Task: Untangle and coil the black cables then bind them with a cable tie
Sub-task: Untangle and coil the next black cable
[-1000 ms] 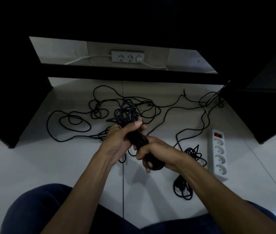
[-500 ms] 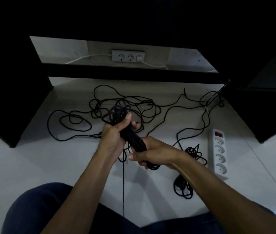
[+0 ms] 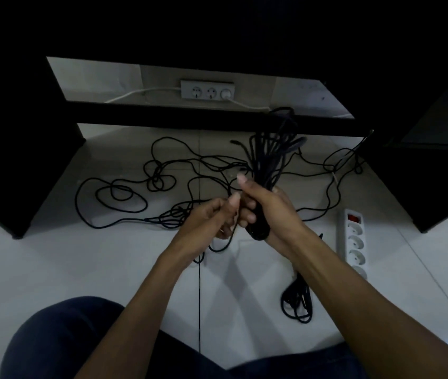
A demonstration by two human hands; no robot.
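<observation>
Currently the right hand (image 3: 266,212) is wrapped around a bundle of coiled black cable (image 3: 272,157), fingers curled tight round its lower part and thumb pointing up alongside it; the bundle's looped upper end fans out above the fingertips, its lower end pokes out just below the curled fingers. Just beside those fingers, the left hand (image 3: 211,220) has its fingers curled inward with the thumb laid against them, pinching a single thin strand (image 3: 228,242) that droops in a loop beneath the hand; exactly how the strand sits between the fingertips cannot be told in the dim light. Both hands are nearly touching at the knuckles. Beyond the left hand's fingers, loose black cable (image 3: 124,192) sprawls in tangled loops over the pale tiled floor (image 3: 80,269), with more strands trailing off past the right hand's fingers toward dark furniture (image 3: 408,187). Below the right wrist, a small separate clump of black cable (image 3: 296,299) lies on the floor. Right of that hand lies a white power strip (image 3: 354,239) with a red switch. Well above the fingertips, a second white socket strip (image 3: 207,90) sits behind a dark crossbar. Dark trousered knees (image 3: 66,337) show at the bottom edge.
</observation>
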